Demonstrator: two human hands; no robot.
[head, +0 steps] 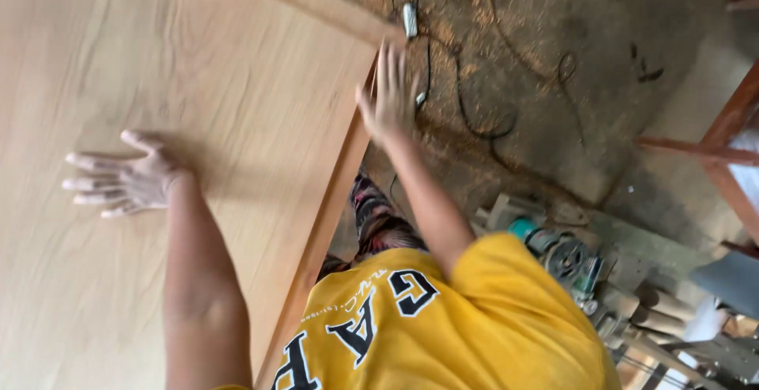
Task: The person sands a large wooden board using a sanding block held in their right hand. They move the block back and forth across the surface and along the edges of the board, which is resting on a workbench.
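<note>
The left hand (126,173) lies flat, fingers spread, on the face of the big wooden board (158,82). The right hand (389,94), open too, presses on the board's edge above a sawdust-strewn floor (553,82).

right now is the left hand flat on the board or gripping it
Flat. The left hand lies palm down with fingers spread on the face of the wooden board; nothing is curled round an edge.

A woodworking shop: sawdust (553,11) covers the floor (680,105), black power cords (474,121) trail across it, a large pale wood-grain panel (198,82) fills the left, and a teal power tool (565,257) lies among wooden offcuts (660,303).
</note>
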